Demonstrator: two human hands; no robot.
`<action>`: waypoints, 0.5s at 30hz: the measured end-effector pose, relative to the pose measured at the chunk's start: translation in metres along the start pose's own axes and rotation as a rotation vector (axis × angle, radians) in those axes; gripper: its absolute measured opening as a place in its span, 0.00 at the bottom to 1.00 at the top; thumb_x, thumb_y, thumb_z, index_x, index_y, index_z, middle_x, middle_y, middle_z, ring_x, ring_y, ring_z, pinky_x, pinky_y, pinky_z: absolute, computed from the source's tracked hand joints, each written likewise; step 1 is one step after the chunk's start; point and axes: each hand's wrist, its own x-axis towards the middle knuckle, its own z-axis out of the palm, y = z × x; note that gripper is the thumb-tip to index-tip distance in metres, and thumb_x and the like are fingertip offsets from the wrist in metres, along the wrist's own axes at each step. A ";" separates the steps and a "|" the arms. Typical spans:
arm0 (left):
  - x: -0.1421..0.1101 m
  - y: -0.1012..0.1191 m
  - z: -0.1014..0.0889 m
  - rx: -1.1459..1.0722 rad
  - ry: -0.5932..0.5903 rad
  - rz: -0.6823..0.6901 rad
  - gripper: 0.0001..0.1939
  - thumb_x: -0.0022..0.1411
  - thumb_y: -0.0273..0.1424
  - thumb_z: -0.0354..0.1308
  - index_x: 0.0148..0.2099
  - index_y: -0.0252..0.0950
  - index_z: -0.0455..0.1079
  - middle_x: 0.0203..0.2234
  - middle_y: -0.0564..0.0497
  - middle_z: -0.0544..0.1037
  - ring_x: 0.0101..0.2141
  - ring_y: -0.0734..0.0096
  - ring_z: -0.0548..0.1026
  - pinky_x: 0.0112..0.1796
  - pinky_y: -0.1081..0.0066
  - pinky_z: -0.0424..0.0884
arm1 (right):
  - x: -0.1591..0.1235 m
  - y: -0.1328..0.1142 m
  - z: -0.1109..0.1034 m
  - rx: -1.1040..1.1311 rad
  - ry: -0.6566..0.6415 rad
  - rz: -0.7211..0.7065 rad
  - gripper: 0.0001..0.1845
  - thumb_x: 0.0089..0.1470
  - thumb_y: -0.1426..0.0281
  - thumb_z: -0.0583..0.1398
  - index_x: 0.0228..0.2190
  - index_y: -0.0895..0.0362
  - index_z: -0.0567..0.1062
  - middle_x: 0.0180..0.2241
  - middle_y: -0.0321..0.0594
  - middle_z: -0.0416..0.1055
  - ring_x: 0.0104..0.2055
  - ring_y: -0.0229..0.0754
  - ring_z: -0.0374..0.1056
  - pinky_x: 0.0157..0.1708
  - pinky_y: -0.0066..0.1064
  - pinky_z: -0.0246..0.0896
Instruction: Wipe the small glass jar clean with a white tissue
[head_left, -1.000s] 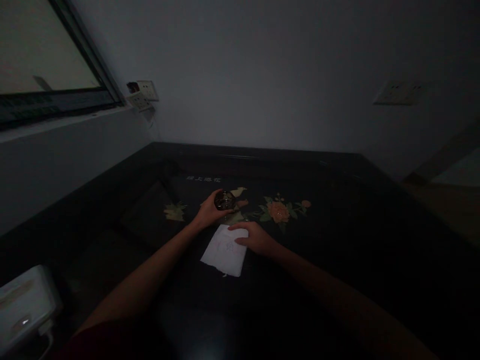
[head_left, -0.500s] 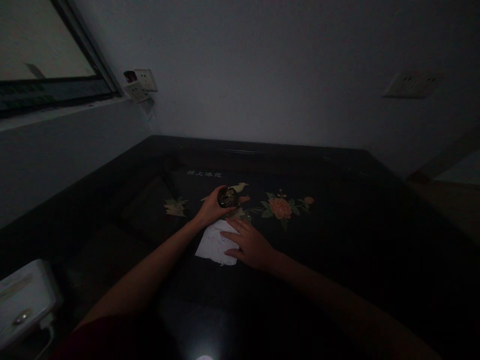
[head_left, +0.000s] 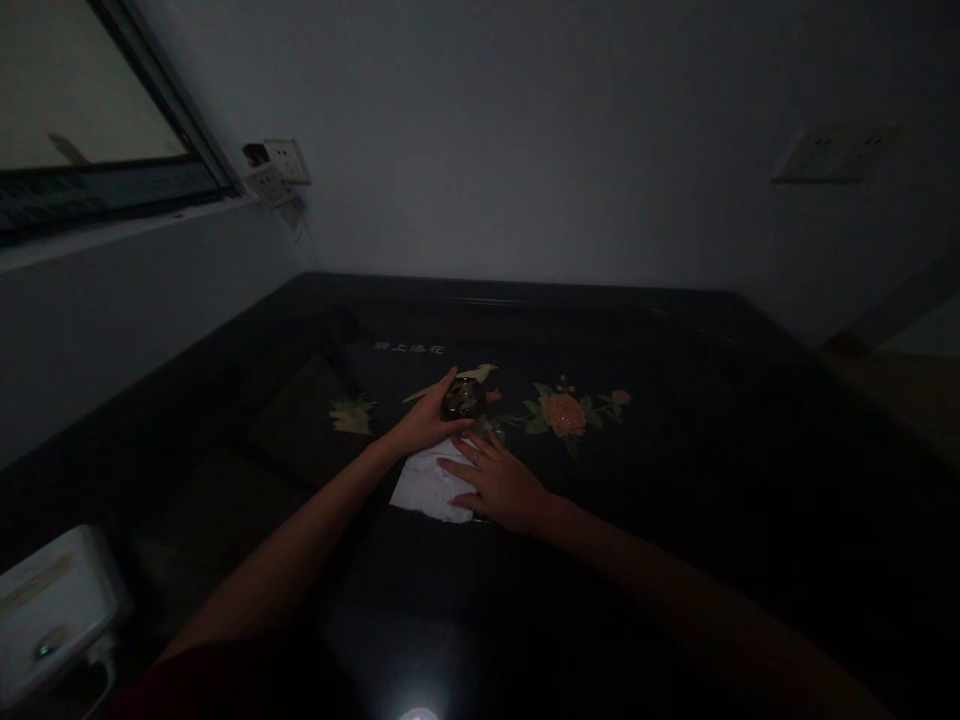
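My left hand point(head_left: 430, 418) is curled round the side of a small, dark, shiny round vessel point(head_left: 463, 398), which looks like glass; its exact kind is hard to make out in the dim light. The vessel is over the flower-and-bird pattern of the black tabletop point(head_left: 600, 560). Just nearer to me lies a white sheet point(head_left: 427, 487), creased, either paper or thin cloth. My right hand point(head_left: 504, 487) rests palm down on the sheet's right edge with its fingers spread. A ring shows on one of its fingers.
A white box-like device point(head_left: 60, 600) with a cord is at the lower left. Wall sockets point(head_left: 277, 172) are in the far left corner near a window point(head_left: 82, 90), and another socket plate point(head_left: 832, 152) is on the right wall. A bright reflection shines at the bottom.
My left hand has shifted the vessel slightly to the right, and the vessel shows at a somewhat different angle. My right hand has stayed nearly in place on the sheet.
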 end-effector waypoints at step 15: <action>-0.003 0.002 0.009 0.027 0.094 0.002 0.40 0.56 0.41 0.58 0.66 0.35 0.48 0.60 0.39 0.62 0.58 0.58 0.63 0.56 0.58 0.59 | -0.011 -0.012 -0.002 0.013 -0.024 -0.013 0.31 0.60 0.54 0.51 0.60 0.54 0.59 0.65 0.52 0.49 0.67 0.55 0.40 0.63 0.51 0.38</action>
